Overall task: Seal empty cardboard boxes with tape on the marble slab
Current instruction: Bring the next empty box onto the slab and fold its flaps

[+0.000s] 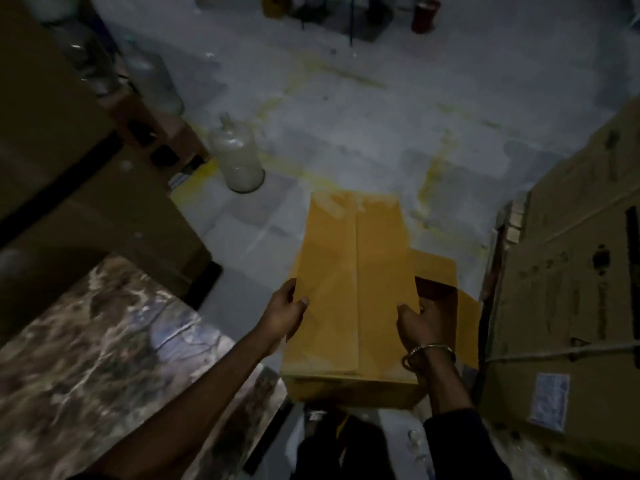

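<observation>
A long yellow-brown cardboard box (353,278) is in the middle of the head view, its two top flaps folded shut with a seam down the centre. My left hand (282,315) grips its left edge, thumb on top. My right hand (420,323), with a metal bangle at the wrist, grips its right edge. Behind and to the right lies a second yellow box (446,282) with an open flap. The marble slab (97,348) fills the lower left, to the left of the held box. No tape is visible.
A large printed brown carton (568,299) stands close on the right. Dark cartons (69,150) are stacked on the left. A glass jug (237,157) stands on the stained grey floor (346,109) ahead. A red container (425,14) stands at the far back.
</observation>
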A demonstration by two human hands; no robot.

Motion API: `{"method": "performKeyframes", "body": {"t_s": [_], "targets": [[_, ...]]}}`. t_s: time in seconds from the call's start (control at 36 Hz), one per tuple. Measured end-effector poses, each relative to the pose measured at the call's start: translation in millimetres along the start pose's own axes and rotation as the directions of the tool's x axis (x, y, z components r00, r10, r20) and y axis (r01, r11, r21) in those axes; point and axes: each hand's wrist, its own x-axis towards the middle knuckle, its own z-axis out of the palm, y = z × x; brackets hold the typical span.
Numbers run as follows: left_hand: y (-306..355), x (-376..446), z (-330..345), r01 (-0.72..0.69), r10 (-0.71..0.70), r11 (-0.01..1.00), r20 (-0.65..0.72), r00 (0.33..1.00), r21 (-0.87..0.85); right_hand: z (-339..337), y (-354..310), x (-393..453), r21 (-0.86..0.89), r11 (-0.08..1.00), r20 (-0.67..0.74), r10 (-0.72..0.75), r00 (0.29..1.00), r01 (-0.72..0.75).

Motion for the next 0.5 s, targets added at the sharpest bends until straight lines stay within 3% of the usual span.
{"method": "performKeyframes", "body": {"t_s": [0.11, 0.22, 0.31, 0.5], "targets": [[2, -68, -51, -0.061, 0.051, 0.993, -0.106, 0.993, -0.100, -3, -58, -72, -0.254, 0.935, 0.025, -0.248, 0.968, 0.246], [19, -134, -90, -0.142, 0.075, 0.947, -0.229, 0.971, -0.289, -2, -114, -143, -0.452, 0.791, 0.070, -0.430, 0.900, 0.413], [29, -189, -127, -0.209, 0.102, 0.918, -0.309, 0.946, -0.336, 10, -134, -197, -0.491, 0.723, 0.133, -0.489, 0.862, 0.486], [-14, -327, -255, -0.263, 0.157, 0.951, -0.480, 0.863, -0.161, 108, -118, -333, -0.428, 0.660, 0.286, -0.549, 0.785, 0.618]]}}
